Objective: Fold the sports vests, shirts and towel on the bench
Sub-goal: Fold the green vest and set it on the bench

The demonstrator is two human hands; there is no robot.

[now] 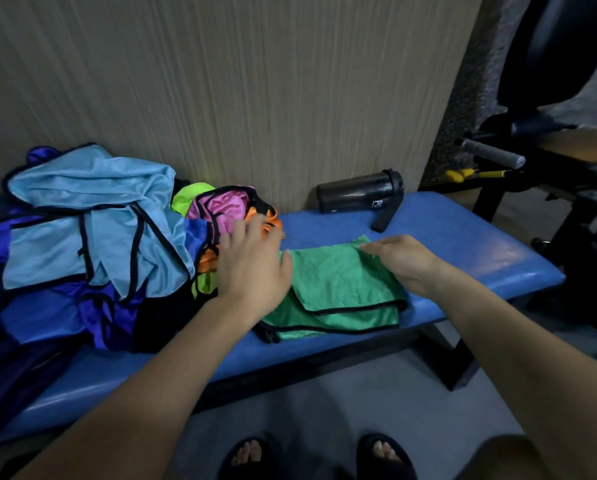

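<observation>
Blue padded bench (463, 237) runs left to right against a beige wall. Green vest (338, 289) with black trim lies flat on the bench, right of centre, folded over on itself with two trimmed edges stacked at the near side.

Right hand (404, 261): fingers straight, palm down, resting on the far right part of the green vest. Nothing pinched.

Left hand (252, 265): fingers spread and straight, palm down, over the left edge of the green vest where it meets the pile. Fingertips reach the orange vest (273, 220); contact looks likely, but the hand is slightly blurred, so I can't confirm. Not gripping anything.

Unfolded pile on the left half of the bench:
- light blue vest (93, 220), black trim, crumpled on top
- pink vest (221, 206) just right of it, bunched
- lime vest (189, 199) showing between the light blue and the pink, and again lower near the orange
- dark blue garment (106, 313) at the near side under the light blue, spilling toward the bench edge

Dark bottle (359, 192) lies on its side at the back of the bench by the wall, strap hanging onto the pad, well apart from the green vest.

Gym machine (532, 143) with a grey foam handle stands beyond the right end of the bench. Feet in dark sandals (383, 455) on the grey floor.
</observation>
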